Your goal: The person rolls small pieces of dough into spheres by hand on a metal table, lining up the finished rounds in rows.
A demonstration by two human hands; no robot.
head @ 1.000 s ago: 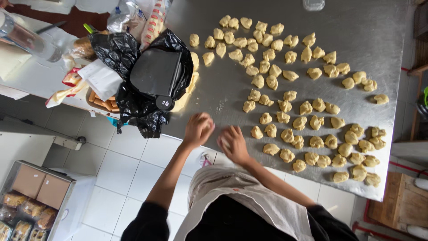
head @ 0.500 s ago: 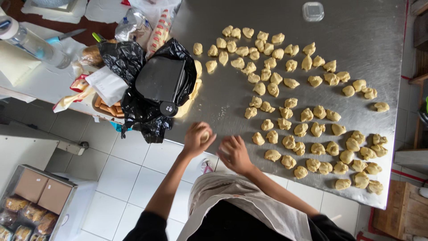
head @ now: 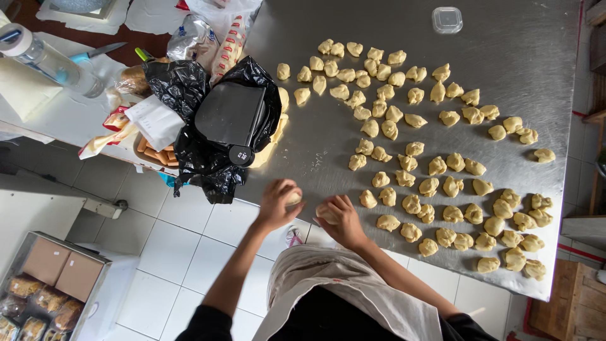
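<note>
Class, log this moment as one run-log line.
left hand: on dough piece | right hand: on dough lump | steel table: rows of dough pieces

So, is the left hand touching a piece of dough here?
Touching. The head view shows the left hand curled around a dough piece at the steel table edge, with the fingers wrapped against it and no gap visible.

Matt, soft dough pieces (head: 429, 186) lie on a brushed metal table (head: 517, 69) beside a glossy plastic bag (head: 183, 85).

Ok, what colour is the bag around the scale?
Black and glossy; the bag is crumpled around the dark scale, seen best in the head view.
</note>
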